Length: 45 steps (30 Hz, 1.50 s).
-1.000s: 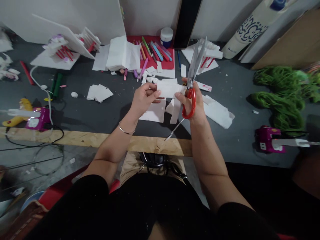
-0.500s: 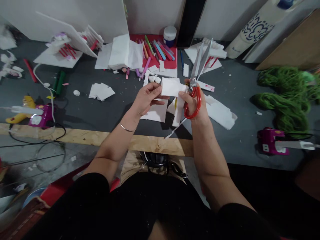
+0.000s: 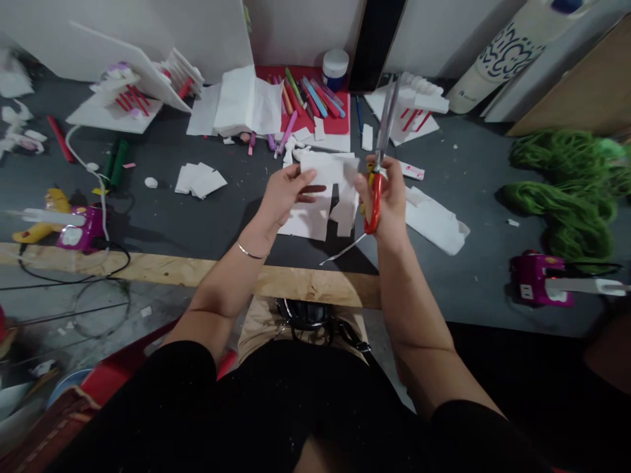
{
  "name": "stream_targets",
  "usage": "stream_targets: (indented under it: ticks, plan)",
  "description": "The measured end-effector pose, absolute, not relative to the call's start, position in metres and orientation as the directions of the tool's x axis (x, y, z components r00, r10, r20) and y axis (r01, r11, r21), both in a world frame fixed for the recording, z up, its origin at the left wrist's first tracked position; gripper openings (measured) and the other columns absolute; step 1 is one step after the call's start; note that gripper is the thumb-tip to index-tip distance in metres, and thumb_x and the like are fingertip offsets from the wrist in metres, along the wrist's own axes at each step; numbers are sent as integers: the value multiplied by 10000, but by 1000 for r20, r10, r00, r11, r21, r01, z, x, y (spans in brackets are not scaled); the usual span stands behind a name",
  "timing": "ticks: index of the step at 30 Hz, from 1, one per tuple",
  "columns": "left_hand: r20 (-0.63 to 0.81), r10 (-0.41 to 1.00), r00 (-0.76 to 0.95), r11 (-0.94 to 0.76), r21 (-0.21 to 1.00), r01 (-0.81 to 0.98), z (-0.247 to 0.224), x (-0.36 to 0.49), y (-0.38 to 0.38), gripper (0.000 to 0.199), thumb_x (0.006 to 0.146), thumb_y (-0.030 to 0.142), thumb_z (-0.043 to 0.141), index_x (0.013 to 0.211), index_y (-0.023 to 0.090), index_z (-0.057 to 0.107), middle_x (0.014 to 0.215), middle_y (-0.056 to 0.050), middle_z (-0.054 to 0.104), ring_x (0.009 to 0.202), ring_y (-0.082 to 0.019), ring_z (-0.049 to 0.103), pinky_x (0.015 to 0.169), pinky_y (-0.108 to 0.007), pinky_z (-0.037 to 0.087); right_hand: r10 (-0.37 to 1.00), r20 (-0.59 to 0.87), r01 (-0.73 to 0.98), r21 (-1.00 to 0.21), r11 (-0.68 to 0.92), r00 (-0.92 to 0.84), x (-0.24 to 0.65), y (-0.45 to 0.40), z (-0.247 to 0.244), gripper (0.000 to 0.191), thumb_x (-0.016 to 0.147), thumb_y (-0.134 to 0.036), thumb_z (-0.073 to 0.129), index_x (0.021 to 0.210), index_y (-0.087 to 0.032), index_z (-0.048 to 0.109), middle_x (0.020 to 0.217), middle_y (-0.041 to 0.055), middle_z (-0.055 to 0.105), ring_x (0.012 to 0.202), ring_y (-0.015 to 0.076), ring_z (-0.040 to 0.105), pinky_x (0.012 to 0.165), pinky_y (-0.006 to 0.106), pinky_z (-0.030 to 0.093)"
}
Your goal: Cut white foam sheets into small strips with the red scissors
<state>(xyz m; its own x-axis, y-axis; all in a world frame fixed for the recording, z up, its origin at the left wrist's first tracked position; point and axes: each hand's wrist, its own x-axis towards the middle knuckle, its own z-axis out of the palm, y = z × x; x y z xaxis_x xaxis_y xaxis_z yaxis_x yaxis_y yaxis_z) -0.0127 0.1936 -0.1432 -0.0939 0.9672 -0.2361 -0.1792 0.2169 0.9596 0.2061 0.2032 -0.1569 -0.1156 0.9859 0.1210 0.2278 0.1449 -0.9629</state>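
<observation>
Red-handled scissors (image 3: 375, 205) in right hand (image 3: 389, 200); blades (image 3: 384, 125) upward

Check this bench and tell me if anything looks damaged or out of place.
The white sheet to the right of the right hand looks damaged: its right end is ragged and torn, unlike the straight-cut white pieces elsewhere on the bench.

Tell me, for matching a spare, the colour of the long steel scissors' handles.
The plastic handles are bright red, seen best in the head view.
</observation>
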Motion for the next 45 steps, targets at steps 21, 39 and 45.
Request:
stream_targets:
  ticks: [21,39,45]
  plan:
    - [-172,875,-452,19,946,-324,-153,-44,212,170,930,364,837,994,244,735,991,-46,805,1041,-205,817,851,-258,672,816,-300,318,-936,-151,-494,197,174,-116,793,867,-960,593,1038,-195,712,805,55,731,584,120,589,542,310,502]
    - [-183,893,-412,27,934,-356,-152,-40,211,81,912,250,831,905,220,756,982,-29,787,871,-106,743,852,-208,673,859,-297,409,-905,-114,-418,210,176,-103,788,843,-970,618,935,-194,727,739,59,707,543,123,557,518,325,456]
    - [-155,889,-430,45,966,-255,-157,-45,215,226,855,367,898,1028,265,793,1005,-46,815,1059,-191,788,878,-241,679,824,-322,392,-910,-134,-466,209,178,-107,801,823,-1006,590,877,-215,705,743,63,723,547,132,576,503,315,464]
